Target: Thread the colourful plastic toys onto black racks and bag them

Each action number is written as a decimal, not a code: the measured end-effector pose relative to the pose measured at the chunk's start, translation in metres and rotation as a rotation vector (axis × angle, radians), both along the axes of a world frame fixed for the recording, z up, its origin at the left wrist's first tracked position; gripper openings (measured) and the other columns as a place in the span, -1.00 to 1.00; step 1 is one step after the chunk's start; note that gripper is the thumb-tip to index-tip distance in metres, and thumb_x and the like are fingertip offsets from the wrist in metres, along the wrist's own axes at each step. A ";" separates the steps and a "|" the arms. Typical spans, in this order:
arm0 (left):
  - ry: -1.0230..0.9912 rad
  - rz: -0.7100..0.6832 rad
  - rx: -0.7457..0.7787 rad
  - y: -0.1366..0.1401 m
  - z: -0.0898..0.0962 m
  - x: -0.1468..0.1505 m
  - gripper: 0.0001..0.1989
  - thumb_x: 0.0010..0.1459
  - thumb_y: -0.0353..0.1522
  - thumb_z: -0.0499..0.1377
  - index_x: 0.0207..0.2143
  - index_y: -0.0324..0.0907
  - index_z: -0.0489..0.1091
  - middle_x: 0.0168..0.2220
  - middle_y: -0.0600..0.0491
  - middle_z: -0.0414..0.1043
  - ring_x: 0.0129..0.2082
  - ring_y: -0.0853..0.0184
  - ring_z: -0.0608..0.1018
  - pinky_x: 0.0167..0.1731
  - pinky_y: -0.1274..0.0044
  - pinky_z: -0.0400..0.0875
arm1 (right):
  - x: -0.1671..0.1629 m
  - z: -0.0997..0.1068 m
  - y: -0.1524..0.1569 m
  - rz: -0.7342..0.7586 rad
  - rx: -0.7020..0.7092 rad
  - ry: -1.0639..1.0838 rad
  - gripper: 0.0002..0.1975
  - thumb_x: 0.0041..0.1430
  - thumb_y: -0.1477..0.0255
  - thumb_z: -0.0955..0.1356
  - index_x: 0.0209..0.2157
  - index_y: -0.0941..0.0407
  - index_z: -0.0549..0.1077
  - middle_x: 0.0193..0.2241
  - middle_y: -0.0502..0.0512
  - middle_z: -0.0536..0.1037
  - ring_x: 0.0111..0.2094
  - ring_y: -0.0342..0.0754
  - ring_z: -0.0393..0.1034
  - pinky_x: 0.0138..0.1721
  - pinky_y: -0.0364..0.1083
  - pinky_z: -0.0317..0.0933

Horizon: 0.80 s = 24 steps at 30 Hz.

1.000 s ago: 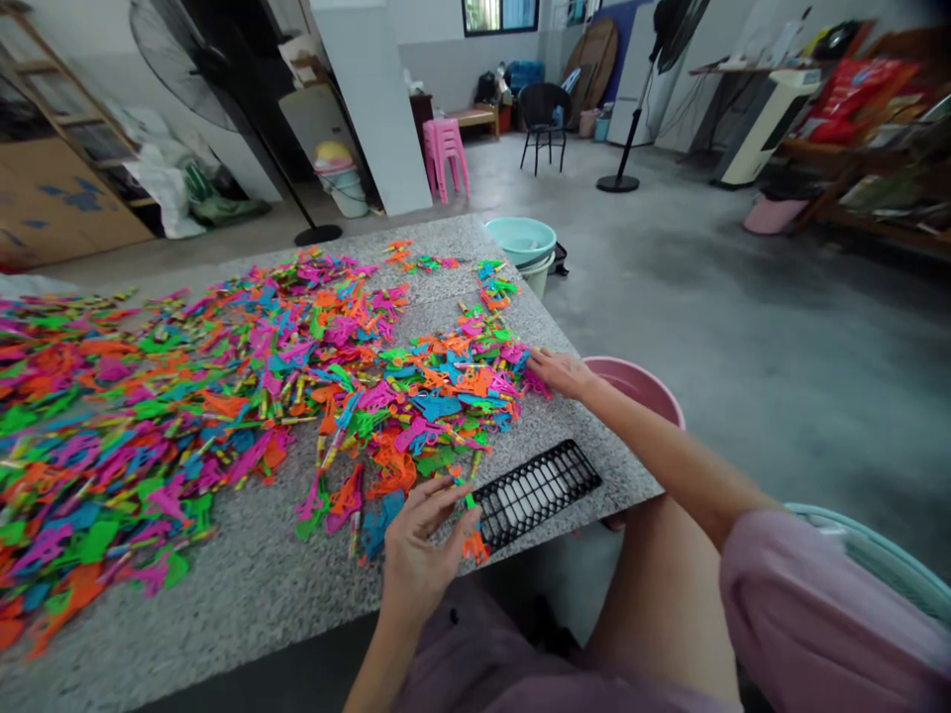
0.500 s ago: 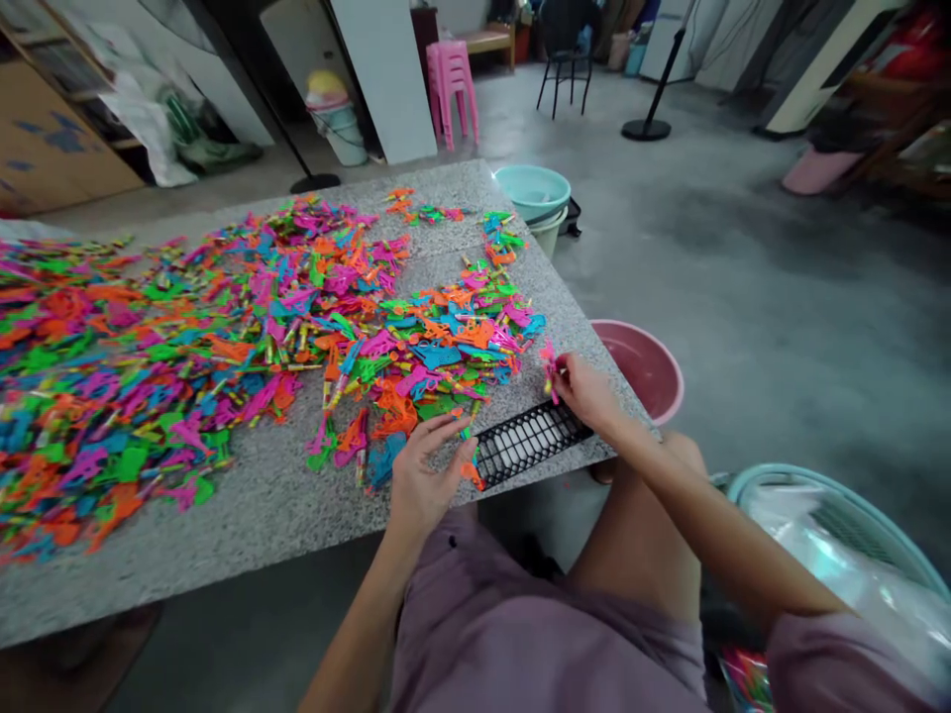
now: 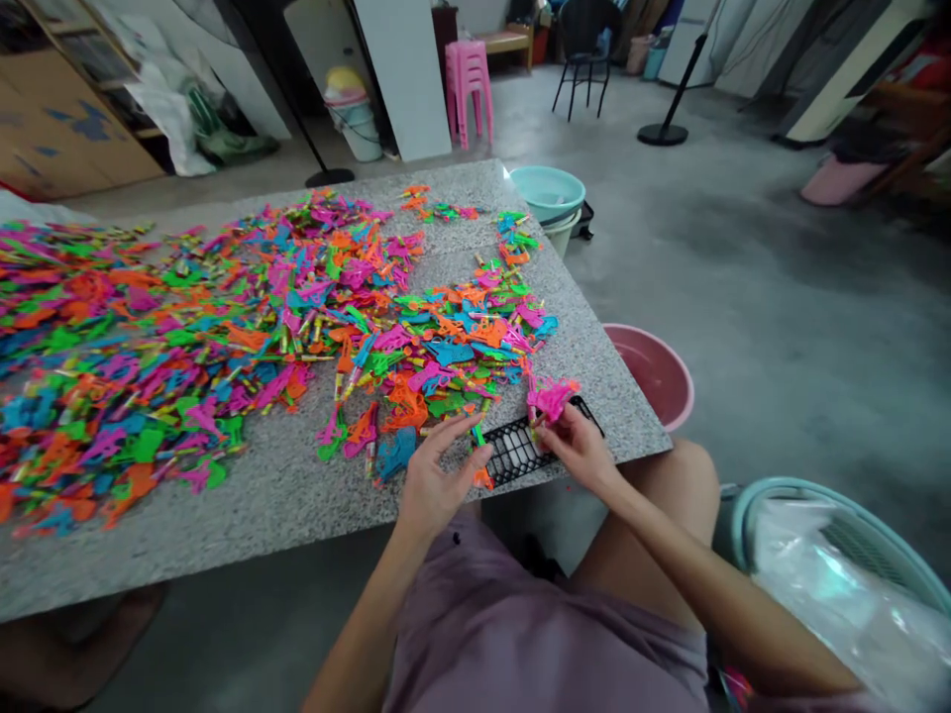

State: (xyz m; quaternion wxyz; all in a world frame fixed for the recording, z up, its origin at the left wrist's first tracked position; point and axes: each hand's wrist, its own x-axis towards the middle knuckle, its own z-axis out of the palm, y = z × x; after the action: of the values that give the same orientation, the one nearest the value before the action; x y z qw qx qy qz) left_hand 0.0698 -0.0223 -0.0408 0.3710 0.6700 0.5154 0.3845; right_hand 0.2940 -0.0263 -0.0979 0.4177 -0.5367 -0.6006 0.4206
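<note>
My left hand [image 3: 440, 473] is at the left end of a black grid rack [image 3: 512, 456], which lies along the table's near edge. Its thumb and fingers curve around a small green-and-orange plastic toy [image 3: 482, 478], partly hidden by them. My right hand [image 3: 583, 448] is closed on a bright pink toy gun [image 3: 551, 400] over the rack's right part. A yellowish stick-like piece shows below the pink plastic, by my fingertips. Just beyond the rack spreads a heap of toy guns [image 3: 450, 352] in pink, orange, green and blue.
More toys cover the left of the speckled stone table [image 3: 297, 515]. Beside its right edge stand a pink basin [image 3: 654, 371] and a light blue basin [image 3: 548, 188]. A green basket [image 3: 758, 495] with clear plastic is at my right. Another person's limb shows lower left.
My right hand has moved left and nearer, bringing the pink toy gun over the rack. My left hand stays at the rack's left end. The whole view has shifted slightly.
</note>
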 end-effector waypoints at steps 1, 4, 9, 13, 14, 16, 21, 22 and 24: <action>-0.003 0.000 -0.007 0.000 0.000 0.000 -0.60 0.11 -0.20 0.28 0.01 -0.06 0.48 0.01 -0.03 0.50 0.06 0.18 0.50 0.13 0.32 0.36 | -0.005 -0.004 -0.003 -0.004 -0.011 0.017 -0.80 0.25 0.26 0.27 -0.20 0.09 0.34 -0.36 0.07 0.53 -0.40 -0.08 0.43 -0.35 -0.11 0.33; -0.003 0.004 -0.018 -0.001 0.002 0.000 -0.58 0.11 -0.20 0.28 0.03 -0.08 0.47 0.03 -0.04 0.49 0.08 0.17 0.49 0.15 0.32 0.33 | -0.008 -0.005 0.003 -0.068 -0.010 -0.100 -0.82 0.22 0.30 0.29 -0.20 0.09 0.38 -0.39 0.07 0.55 -0.41 -0.04 0.44 -0.33 -0.08 0.32; -0.014 -0.002 -0.028 -0.003 0.001 0.000 -0.59 0.12 -0.21 0.28 0.03 -0.09 0.46 0.04 -0.04 0.49 0.08 0.17 0.49 0.15 0.32 0.33 | -0.009 0.009 -0.003 -0.208 0.040 -0.176 -0.79 0.24 0.30 0.28 -0.16 0.10 0.43 -0.30 0.13 0.59 -0.33 0.00 0.48 -0.27 -0.07 0.31; -0.040 -0.003 -0.030 -0.003 -0.001 0.002 -0.59 0.13 -0.23 0.27 0.04 -0.07 0.46 0.05 -0.03 0.47 0.09 0.19 0.49 0.15 0.34 0.33 | -0.036 0.000 -0.033 -0.007 -0.021 0.030 -0.80 0.24 0.28 0.32 -0.19 0.08 0.48 -0.28 0.09 0.62 -0.28 -0.01 0.51 -0.22 -0.08 0.35; -0.044 -0.003 -0.032 -0.003 -0.001 0.002 -0.59 0.13 -0.23 0.27 0.04 -0.07 0.46 0.05 -0.03 0.47 0.09 0.19 0.49 0.15 0.35 0.33 | -0.043 -0.004 -0.039 -0.003 -0.027 0.049 -0.80 0.24 0.29 0.32 -0.18 0.08 0.48 -0.28 0.09 0.62 -0.27 -0.01 0.52 -0.21 -0.08 0.35; -0.047 -0.004 -0.034 -0.003 0.000 0.003 -0.59 0.13 -0.23 0.27 0.04 -0.08 0.46 0.05 -0.03 0.47 0.09 0.19 0.48 0.15 0.35 0.33 | -0.050 -0.010 -0.046 -0.028 -0.032 0.016 -0.80 0.23 0.29 0.33 -0.18 0.09 0.47 -0.27 0.10 0.63 -0.28 0.00 0.53 -0.23 -0.07 0.36; -0.046 0.001 -0.040 -0.003 0.002 0.002 -0.59 0.12 -0.23 0.28 0.03 -0.08 0.47 0.05 -0.04 0.48 0.10 0.18 0.48 0.15 0.34 0.33 | -0.049 -0.008 -0.046 0.008 -0.008 -0.278 -0.89 0.21 0.35 0.32 -0.25 0.06 0.44 -0.39 0.10 0.61 -0.42 0.01 0.51 -0.40 -0.11 0.28; -0.048 0.002 -0.041 -0.004 0.002 0.002 -0.59 0.11 -0.23 0.28 0.03 -0.08 0.47 0.05 -0.04 0.48 0.10 0.17 0.48 0.15 0.34 0.33 | -0.048 -0.006 -0.045 0.041 0.007 -0.333 -0.92 0.20 0.38 0.32 -0.27 0.06 0.42 -0.42 0.09 0.60 -0.43 0.01 0.50 -0.41 -0.12 0.26; -0.053 0.005 -0.044 -0.004 0.002 0.002 -0.58 0.11 -0.23 0.29 0.03 -0.08 0.47 0.05 -0.04 0.48 0.10 0.17 0.48 0.15 0.34 0.33 | -0.046 -0.002 -0.042 0.077 0.009 -0.413 -0.95 0.18 0.42 0.31 -0.31 0.07 0.41 -0.47 0.07 0.57 -0.44 0.01 0.49 -0.42 -0.13 0.23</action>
State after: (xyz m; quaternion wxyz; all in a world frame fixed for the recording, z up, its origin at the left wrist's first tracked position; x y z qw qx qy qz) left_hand 0.0718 -0.0260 -0.0388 0.3981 0.6499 0.5156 0.3915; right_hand 0.2483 -0.0683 -0.1002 0.2716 -0.5863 -0.6953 0.3147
